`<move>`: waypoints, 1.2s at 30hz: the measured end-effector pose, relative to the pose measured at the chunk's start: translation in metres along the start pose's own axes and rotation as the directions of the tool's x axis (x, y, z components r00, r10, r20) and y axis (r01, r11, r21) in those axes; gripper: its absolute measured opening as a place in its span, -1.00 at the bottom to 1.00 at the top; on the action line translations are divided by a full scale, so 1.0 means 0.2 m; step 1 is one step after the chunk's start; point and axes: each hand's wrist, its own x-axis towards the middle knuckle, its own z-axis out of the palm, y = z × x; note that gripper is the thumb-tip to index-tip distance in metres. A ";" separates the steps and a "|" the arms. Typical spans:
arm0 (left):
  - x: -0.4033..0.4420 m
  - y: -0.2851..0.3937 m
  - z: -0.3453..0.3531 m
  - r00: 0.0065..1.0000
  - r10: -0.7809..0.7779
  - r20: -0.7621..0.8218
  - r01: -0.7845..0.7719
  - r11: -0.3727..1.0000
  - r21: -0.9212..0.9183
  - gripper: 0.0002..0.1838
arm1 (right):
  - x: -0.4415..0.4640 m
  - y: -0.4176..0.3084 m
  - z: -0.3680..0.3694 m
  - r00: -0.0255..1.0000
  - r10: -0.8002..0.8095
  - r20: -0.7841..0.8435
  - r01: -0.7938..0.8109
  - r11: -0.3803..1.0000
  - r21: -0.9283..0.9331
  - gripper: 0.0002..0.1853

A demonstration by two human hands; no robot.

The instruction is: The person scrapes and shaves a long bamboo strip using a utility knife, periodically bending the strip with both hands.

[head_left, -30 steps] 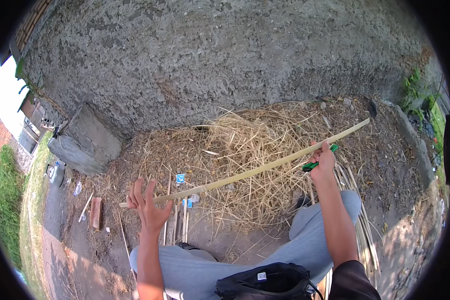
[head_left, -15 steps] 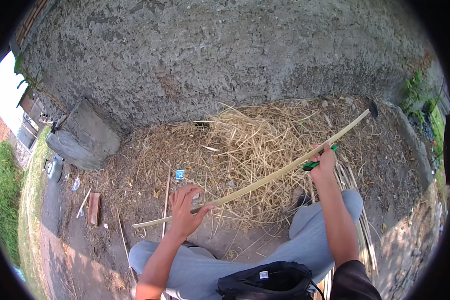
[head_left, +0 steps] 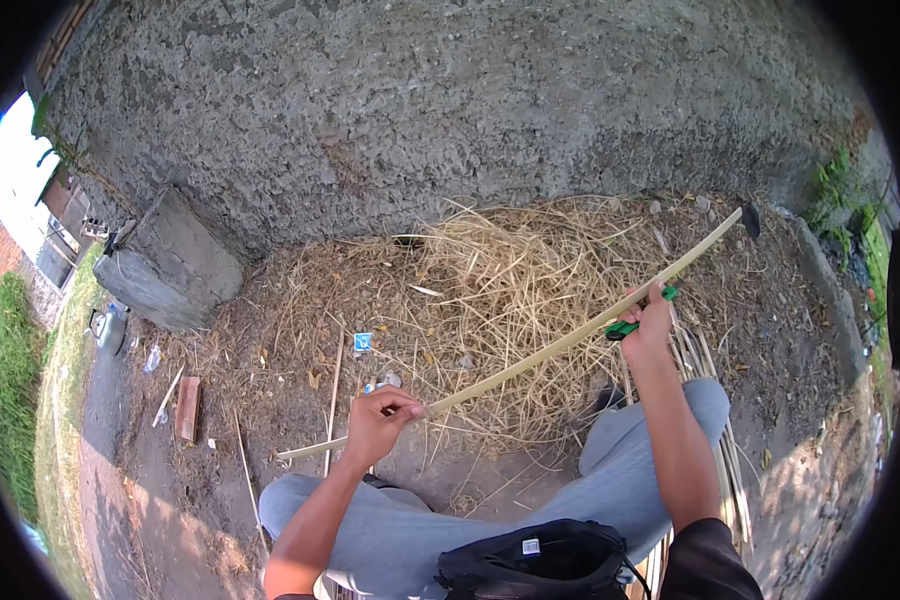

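Observation:
A long, pale bamboo strip (head_left: 530, 360) slants across the view, its right end higher than its left and slightly bowed. My left hand (head_left: 378, 422) is closed on it in a pinch left of the middle, and its thin end sticks out beyond the wrist. Farther right, my right hand (head_left: 650, 325) is closed around the strip together with a green-handled tool (head_left: 620, 328). The tool's blade is hidden, so its kind cannot be told. Beneath the strip lies a heap of thin bamboo shavings (head_left: 530, 290).
A rough grey wall (head_left: 450, 110) rises behind the heap. At the left are a concrete block (head_left: 175, 265), a kettle (head_left: 108, 328) and a reddish wooden piece (head_left: 187, 410). A blue packet (head_left: 362, 342) lies on the dirt. More strips (head_left: 735, 480) lie beside my right leg.
My left hand has gone from spread fingers to a closed pinch on the bamboo strip. The strip has shifted slightly to the right; my right hand stays nearly in place.

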 end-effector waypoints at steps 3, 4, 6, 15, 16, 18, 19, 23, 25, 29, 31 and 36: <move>0.01 0.02 0.01 0.968 -0.246 0.055 0.252 0.958 -0.141 -0.93 | -0.02 0.02 0.02 0.998 -0.046 -0.048 0.047 0.999 0.007 -0.67; 0.00 0.01 0.02 0.968 -0.247 0.055 0.252 0.957 -0.141 -0.93 | -0.03 0.02 0.03 0.996 -0.067 -0.055 0.067 0.998 -0.001 -0.68; 0.00 -0.05 0.04 0.993 -0.104 0.059 0.100 0.992 0.072 -0.89 | -0.04 0.01 0.05 0.994 -0.088 -0.061 0.088 0.996 -0.010 -0.69; 0.04 -0.06 0.05 0.935 -0.311 0.170 0.347 0.900 -0.263 -0.83 | -0.04 0.01 0.05 0.996 -0.082 -0.045 0.083 0.996 0.020 -0.70; 0.04 -0.03 0.05 0.935 -0.311 0.171 0.347 0.900 -0.264 -0.83 | -0.04 0.01 0.05 0.995 -0.081 -0.049 0.082 0.996 0.021 -0.70; 0.03 0.01 0.06 0.972 -0.195 0.134 0.221 0.949 -0.227 -0.83 | -0.05 0.01 0.05 0.995 -0.081 -0.054 0.082 0.996 0.022 -0.69; 0.03 0.01 0.06 0.972 -0.194 0.135 0.221 0.949 -0.226 -0.83 | -0.06 0.01 0.06 0.995 -0.082 -0.056 0.083 0.996 0.023 -0.69; 0.02 -0.05 0.04 0.952 -0.212 0.221 0.244 0.961 -0.129 -0.85 | -0.05 0.01 0.04 0.997 -0.069 -0.033 0.069 0.998 0.000 -0.69; 0.01 -0.05 0.05 0.943 -0.235 0.236 0.273 0.950 -0.148 -0.85 | -0.07 0.01 0.06 0.996 -0.081 -0.046 0.081 0.997 0.002 -0.69; 0.02 -0.07 0.05 0.931 -0.283 0.231 0.324 0.931 -0.167 -0.81 | -0.06 0.02 0.05 0.994 -0.095 -0.057 0.096 0.995 0.013 -0.69; 0.02 0.01 0.05 0.927 -0.297 0.230 0.337 0.928 -0.161 -0.80 | -0.05 0.01 0.05 0.994 -0.092 -0.056 0.094 0.995 0.017 -0.69; -0.01 0.08 0.09 0.938 0.343 0.049 -0.305 0.753 0.583 -0.62 | -0.04 0.01 0.04 0.994 -0.097 -0.057 0.098 0.995 0.021 -0.69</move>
